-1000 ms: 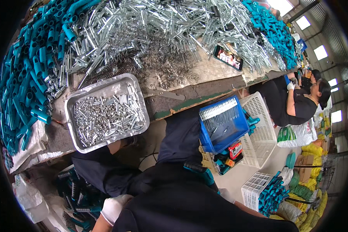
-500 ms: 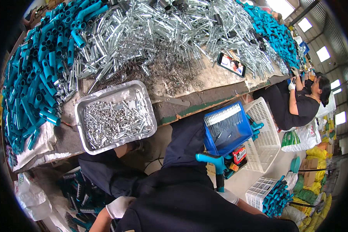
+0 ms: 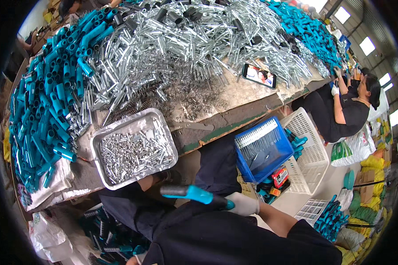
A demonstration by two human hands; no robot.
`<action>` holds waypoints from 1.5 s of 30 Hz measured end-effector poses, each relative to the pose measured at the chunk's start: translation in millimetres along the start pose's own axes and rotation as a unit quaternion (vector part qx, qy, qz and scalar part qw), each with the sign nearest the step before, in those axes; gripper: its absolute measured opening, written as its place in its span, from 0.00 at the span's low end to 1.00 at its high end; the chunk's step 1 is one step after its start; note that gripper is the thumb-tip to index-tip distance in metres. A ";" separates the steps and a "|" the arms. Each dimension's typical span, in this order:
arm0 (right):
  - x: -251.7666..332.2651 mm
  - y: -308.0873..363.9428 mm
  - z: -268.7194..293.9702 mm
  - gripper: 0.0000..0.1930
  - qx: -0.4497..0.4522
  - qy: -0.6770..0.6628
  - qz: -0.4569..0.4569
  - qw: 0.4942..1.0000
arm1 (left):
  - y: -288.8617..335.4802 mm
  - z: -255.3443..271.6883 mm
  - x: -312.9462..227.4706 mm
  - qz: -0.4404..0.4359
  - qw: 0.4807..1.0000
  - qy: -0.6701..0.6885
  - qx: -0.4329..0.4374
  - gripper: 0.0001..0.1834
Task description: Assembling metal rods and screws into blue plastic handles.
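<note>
Presently, right hand (image 3: 244, 204) grips teal-and-black handle (image 3: 198, 194) by one end; long axis runs leftward from it. Left hand (image 3: 141, 258) farther off, below-left of handle, mostly hidden: grasp can't be told.

Small rods (image 3: 135, 154) lie in the tray (image 3: 130, 126), tubes (image 3: 48, 115) left of it, springs (image 3: 194, 97) behind. A bin (image 3: 272, 162) stands to the tray's right; before the tray is a handle (image 3: 194, 193) in the right hand (image 3: 244, 204).

one held teal part (image 3: 200, 194), one tray (image 3: 127, 128), one phone (image 3: 259, 76)
</note>
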State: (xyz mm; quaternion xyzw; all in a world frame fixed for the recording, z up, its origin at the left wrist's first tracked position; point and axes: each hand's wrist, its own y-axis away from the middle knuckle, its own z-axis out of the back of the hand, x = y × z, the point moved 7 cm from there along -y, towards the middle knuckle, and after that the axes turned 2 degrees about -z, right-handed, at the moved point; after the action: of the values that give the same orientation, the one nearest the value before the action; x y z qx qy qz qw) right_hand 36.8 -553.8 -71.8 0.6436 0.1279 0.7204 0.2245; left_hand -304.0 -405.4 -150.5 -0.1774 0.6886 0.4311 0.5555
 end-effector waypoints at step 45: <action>160.2 -154.1 16.5 0.21 -0.043 -0.333 0.279 0.900 | 104.0 334.2 -212.7 0.047 0.602 -0.276 -0.748 0.12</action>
State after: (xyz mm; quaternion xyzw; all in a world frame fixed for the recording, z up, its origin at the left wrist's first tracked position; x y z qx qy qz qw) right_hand 66.1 -343.8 -3.1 0.8448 -0.1700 0.5023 0.0718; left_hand -106.7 -132.2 82.3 -0.3709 -0.0531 0.8495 0.3715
